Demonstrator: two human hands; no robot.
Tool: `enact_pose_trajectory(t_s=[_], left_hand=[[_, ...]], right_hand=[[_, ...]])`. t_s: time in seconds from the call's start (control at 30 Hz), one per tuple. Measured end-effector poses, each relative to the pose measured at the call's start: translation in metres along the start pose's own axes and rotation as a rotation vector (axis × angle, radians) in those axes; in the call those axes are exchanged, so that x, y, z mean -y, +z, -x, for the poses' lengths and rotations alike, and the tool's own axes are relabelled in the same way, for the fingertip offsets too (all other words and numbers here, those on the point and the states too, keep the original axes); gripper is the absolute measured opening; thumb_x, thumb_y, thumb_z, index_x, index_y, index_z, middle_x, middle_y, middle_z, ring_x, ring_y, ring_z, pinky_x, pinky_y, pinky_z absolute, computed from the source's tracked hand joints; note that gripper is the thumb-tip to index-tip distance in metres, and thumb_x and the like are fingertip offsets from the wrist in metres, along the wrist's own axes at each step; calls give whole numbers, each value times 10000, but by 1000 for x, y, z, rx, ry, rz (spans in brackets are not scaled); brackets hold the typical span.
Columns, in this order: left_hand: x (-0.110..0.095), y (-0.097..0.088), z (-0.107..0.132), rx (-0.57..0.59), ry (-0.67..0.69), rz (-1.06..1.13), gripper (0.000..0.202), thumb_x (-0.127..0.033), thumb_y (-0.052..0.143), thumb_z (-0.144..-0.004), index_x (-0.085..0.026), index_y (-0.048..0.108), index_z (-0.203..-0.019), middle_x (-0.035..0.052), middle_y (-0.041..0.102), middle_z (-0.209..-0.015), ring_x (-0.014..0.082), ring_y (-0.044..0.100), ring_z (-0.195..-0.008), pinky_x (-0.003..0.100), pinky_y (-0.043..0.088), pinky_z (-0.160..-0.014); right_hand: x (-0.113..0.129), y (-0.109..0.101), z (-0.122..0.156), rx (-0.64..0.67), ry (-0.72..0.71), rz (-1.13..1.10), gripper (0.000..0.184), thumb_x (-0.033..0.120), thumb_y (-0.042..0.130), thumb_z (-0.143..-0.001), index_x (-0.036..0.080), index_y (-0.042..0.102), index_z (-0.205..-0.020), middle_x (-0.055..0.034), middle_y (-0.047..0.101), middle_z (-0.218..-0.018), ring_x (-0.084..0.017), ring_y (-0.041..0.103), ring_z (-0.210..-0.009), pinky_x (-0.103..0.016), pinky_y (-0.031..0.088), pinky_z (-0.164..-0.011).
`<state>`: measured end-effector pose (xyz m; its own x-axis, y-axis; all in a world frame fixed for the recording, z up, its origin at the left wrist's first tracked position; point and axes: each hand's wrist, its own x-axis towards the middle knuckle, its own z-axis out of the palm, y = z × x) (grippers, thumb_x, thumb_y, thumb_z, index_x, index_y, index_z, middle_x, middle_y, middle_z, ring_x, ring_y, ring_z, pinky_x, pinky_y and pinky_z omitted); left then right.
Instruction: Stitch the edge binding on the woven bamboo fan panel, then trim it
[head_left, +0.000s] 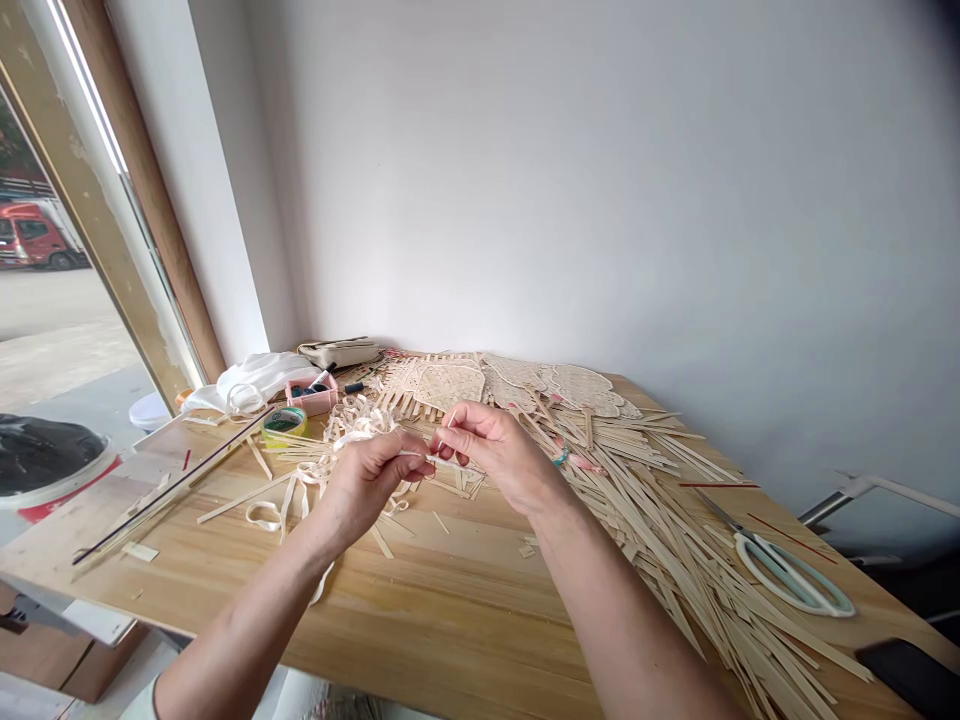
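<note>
Both hands meet above the middle of the wooden table [465,590]. My left hand [375,470] is closed in a pinch on a narrow whitish ribbon [452,463]. Close on its right, my right hand [487,445] pinches the same ribbon, and a thin pale end stands up between its fingers. How the ribbon is folded or looped there is too small to tell. A loose heap of cream ribbon [360,415] lies behind and left of my left hand. Beyond the hands are flat woven bamboo pieces [450,385] with pale cord edging.
Many bamboo strips [660,520] spread across the right side. Scissors [795,575] and a dark phone [911,675] lie near the right edge. A tape roll [285,422], a pink box [313,398], white cloth [255,380] and a long dark rod [172,485] are at left.
</note>
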<state>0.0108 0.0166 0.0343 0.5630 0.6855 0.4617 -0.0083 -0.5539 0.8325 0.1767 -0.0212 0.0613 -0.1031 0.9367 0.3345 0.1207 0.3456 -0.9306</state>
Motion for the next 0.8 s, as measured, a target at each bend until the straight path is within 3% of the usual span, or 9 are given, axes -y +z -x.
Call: enact_pose_trajectory(t_s=[0.13,0.37,0.63,0.8], left_hand=[[1,1,1,-2,1,-17,201,-295,486,-835,-145,613,-793,44,660,-758,143,624,-705,252,516,-654],[-1,3,1,-26,-29,12,201,-296,497,-821,-136,616,-798,46,655,-739,146,625,-694,257,520,-653],[-3,3,2,-44,-46,86,215,-337,530,-799,-143,622,-797,42,658,-760,150,644,-705,246,533,-652],[-4,2,4,-52,-70,96,213,-339,535,-794,-141,615,-802,44,663,-751,155,655,-704,245,539,-645]], right_hand=[[-1,1,2,-54,-40,80,119,252,541,-767,175,531,-678,15,585,-632,-104,539,-609,-235,409,-591],[-3,1,2,-97,-44,22,84,213,639,-665,180,563,-682,38,548,-622,-94,499,-604,-226,402,-595],[-14,-5,-2,-329,-135,13,101,281,651,-655,191,630,-697,-1,599,-704,-136,524,-683,-280,424,-671],[-11,-8,1,-415,-208,244,76,251,572,-730,184,593,-699,1,571,-666,-125,501,-619,-256,405,-590]])
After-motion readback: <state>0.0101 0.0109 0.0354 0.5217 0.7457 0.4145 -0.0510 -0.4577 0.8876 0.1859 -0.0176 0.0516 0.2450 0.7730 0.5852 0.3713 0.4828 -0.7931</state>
